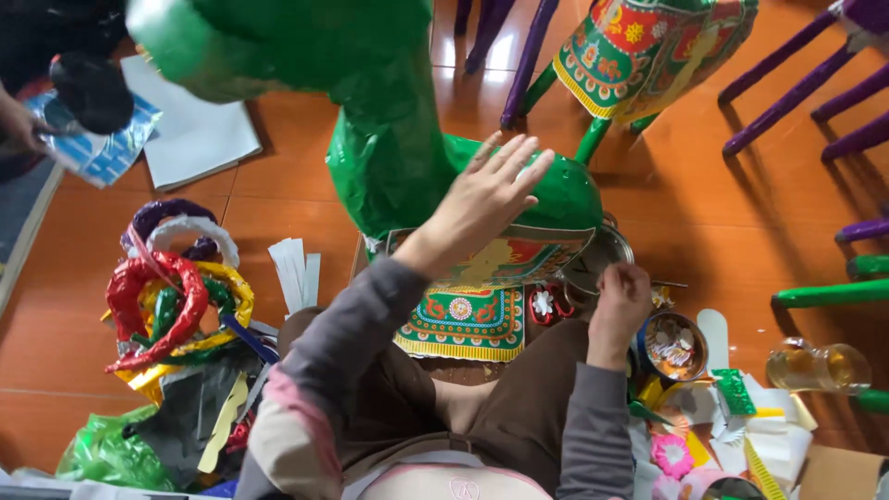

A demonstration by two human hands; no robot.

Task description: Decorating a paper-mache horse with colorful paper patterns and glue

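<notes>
Fingers [505, 162] of the left hand [482, 199] are spread wide and flat on the back of the big shiny green paper animal [389, 148], holding nothing. Its colourful patterned paper blanket [468, 315] hangs just under the hand, at six o'clock. At four o'clock the right hand [619, 301] is curled beside a round metal bowl [602, 250]; I cannot tell what it pinches. Shiny foil rings [171, 292] lie on the orange floor [278, 222] at nine o'clock.
</notes>
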